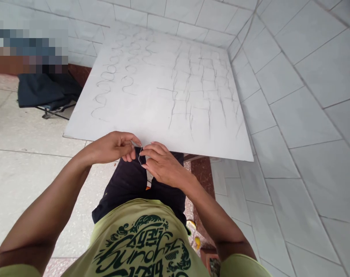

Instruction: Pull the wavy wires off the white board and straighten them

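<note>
Just in front of the white board's near edge, my two hands meet over my lap. My left hand pinches one end of a thin, pale bent wire between thumb and forefinger. The fingers of my right hand close on the same wire, which curves down between the hands to my right thumb. Beyond them lies the white board. Thin dark curly and wavy shapes run in columns on its left half. Longer crooked strands form a loose grid on the right. I cannot tell if these are wires or drawn lines.
A tiled wall rises along the right side and another behind the board. At the left, a dark cloth hangs over a folding seat, beside a blurred-out patch. Pale floor tiles stretch out on the left.
</note>
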A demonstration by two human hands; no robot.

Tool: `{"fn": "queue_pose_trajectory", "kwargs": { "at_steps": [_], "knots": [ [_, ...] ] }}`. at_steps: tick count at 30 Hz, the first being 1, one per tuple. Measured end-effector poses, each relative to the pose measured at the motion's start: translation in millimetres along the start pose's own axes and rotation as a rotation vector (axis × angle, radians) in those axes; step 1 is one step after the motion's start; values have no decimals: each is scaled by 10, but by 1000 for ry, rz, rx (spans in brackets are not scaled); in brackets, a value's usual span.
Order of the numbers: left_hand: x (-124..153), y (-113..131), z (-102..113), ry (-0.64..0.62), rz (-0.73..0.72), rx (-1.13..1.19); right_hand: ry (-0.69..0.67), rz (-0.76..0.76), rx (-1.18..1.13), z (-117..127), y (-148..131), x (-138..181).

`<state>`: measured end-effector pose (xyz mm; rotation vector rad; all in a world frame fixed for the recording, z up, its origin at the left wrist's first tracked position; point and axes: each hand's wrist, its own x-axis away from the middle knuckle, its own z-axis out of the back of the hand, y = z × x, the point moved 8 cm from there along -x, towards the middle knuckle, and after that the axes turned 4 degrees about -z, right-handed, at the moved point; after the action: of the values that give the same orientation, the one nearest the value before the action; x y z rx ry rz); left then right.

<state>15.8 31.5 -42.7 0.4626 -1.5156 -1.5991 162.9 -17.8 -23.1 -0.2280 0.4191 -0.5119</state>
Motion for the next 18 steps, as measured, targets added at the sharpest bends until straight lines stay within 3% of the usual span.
{"fn": "queue_pose_trajectory", "kwargs": {
  "at_steps": [7, 14, 18],
  "knots": [
    [-2, -45, 54, 19, 25, 9, -43, 39, 15, -50, -11, 91],
    [-107, -14, 25, -71, 38, -55, -69, 129, 21, -107, -59, 113],
    [-175, -44, 55, -58, 31, -13, -72, 88, -34, -117, -33, 123]
  ]
}}
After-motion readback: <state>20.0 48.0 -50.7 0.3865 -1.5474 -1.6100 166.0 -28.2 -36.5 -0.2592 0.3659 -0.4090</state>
